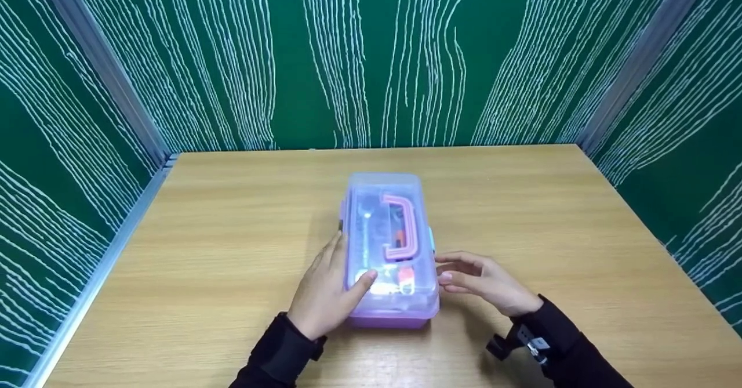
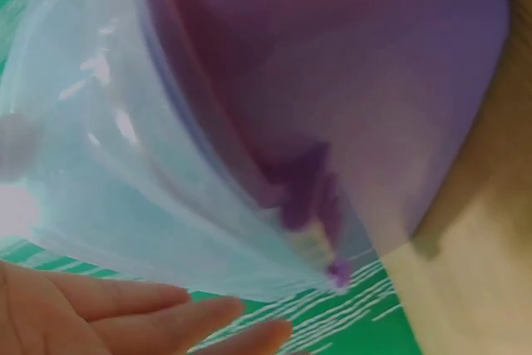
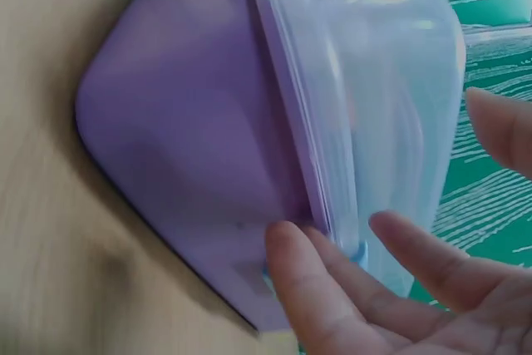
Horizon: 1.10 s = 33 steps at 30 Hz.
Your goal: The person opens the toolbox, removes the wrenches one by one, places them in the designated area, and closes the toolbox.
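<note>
A plastic storage box (image 1: 391, 304) with a purple base, a clear lid and a pink handle (image 1: 410, 228) sits on the table, long side pointing away from me. My left hand (image 1: 327, 289) lies along its left side, fingers extended and thumb over the lid's top. In the left wrist view those fingers (image 2: 141, 309) look straight beside the lid. My right hand (image 1: 487, 280) is at the right side, fingers slightly bent near a light-blue latch (image 1: 432, 240). The right wrist view shows its fingertips (image 3: 287, 243) by the lid seam; contact is unclear there. Orange and red items show blurrily through the lid.
The box stands on a light wooden table (image 1: 232, 214). Green panels with white wavy lines (image 1: 371, 57) enclose the back and both sides, joined by grey metal posts (image 1: 110, 57). A dark strap with a small device (image 1: 533, 341) is on the right wrist.
</note>
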Each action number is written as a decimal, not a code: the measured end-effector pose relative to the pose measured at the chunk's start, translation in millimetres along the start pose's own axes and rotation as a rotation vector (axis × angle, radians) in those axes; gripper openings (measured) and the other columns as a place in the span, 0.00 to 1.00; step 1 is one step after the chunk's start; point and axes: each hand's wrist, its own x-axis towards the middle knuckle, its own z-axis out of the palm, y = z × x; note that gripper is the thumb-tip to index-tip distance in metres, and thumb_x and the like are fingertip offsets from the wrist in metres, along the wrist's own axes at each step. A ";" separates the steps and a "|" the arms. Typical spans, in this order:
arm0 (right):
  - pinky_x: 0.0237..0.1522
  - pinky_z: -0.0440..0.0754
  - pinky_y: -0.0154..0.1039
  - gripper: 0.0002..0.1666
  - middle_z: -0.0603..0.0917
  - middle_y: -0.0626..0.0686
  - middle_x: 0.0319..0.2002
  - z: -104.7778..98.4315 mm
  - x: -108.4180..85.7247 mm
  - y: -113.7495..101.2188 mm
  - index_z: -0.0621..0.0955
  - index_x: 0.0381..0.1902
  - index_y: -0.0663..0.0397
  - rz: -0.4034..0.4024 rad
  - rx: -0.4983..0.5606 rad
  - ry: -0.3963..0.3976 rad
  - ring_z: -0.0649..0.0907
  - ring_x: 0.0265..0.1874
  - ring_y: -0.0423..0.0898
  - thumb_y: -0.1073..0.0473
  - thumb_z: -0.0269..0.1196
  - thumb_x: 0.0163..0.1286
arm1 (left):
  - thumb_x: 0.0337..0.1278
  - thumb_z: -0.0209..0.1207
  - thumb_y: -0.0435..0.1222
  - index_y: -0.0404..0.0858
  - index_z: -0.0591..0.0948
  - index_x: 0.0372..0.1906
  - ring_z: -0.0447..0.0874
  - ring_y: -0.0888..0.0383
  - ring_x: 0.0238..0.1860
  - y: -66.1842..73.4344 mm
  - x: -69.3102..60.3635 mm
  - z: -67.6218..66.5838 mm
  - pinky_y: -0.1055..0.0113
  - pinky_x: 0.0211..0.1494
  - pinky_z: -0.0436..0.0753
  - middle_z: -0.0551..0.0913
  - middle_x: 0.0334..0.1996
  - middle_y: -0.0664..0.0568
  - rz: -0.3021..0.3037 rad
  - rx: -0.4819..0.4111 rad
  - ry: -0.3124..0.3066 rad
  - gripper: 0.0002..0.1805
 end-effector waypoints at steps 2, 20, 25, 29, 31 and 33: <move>0.57 0.82 0.40 0.34 0.74 0.74 0.60 -3.1 1.0 -0.6 0.64 0.66 0.77 -0.004 -0.036 0.023 0.84 0.52 0.45 0.60 0.59 0.72 | 0.65 0.52 0.58 0.29 0.57 0.74 0.53 0.39 0.76 5.5 0.4 -0.1 0.43 0.77 0.54 0.55 0.75 0.34 0.020 0.044 0.003 0.46; 0.57 0.82 0.41 0.29 0.72 0.69 0.64 -1.3 49.3 -0.1 0.68 0.67 0.69 0.038 0.017 0.385 0.78 0.52 0.48 0.58 0.57 0.73 | 0.53 0.51 0.71 0.34 0.63 0.73 0.61 0.43 0.74 43.8 9.0 27.8 0.49 0.76 0.62 0.66 0.72 0.41 0.321 0.482 -0.068 0.54; 0.57 0.81 0.43 0.29 0.71 0.69 0.63 -0.1 61.0 8.2 0.65 0.68 0.70 0.048 0.017 0.369 0.79 0.51 0.45 0.60 0.54 0.74 | 0.53 0.49 0.73 0.35 0.64 0.73 0.62 0.43 0.73 45.8 11.0 32.8 0.50 0.76 0.63 0.68 0.71 0.42 0.318 0.573 -0.073 0.54; 0.53 0.84 0.40 0.28 0.73 0.69 0.61 1.1 66.4 13.0 0.65 0.68 0.70 0.057 0.042 0.347 0.82 0.47 0.42 0.60 0.52 0.75 | 0.53 0.47 0.73 0.36 0.65 0.72 0.62 0.44 0.74 45.4 10.6 34.7 0.51 0.76 0.63 0.68 0.71 0.43 0.328 0.634 -0.051 0.54; 0.51 0.85 0.39 0.28 0.77 0.66 0.58 1.3 68.0 14.6 0.66 0.68 0.69 0.075 0.061 0.346 0.84 0.43 0.41 0.60 0.52 0.75 | 0.53 0.47 0.74 0.36 0.66 0.71 0.63 0.45 0.73 44.1 10.5 36.1 0.51 0.75 0.64 0.70 0.70 0.43 0.342 0.654 -0.022 0.53; 0.49 0.85 0.39 0.28 0.80 0.63 0.54 1.1 68.8 15.8 0.66 0.68 0.69 0.088 0.073 0.341 0.85 0.41 0.41 0.59 0.51 0.75 | 0.53 0.46 0.74 0.37 0.67 0.70 0.64 0.45 0.72 42.5 10.1 37.7 0.52 0.75 0.65 0.71 0.69 0.44 0.358 0.677 0.009 0.53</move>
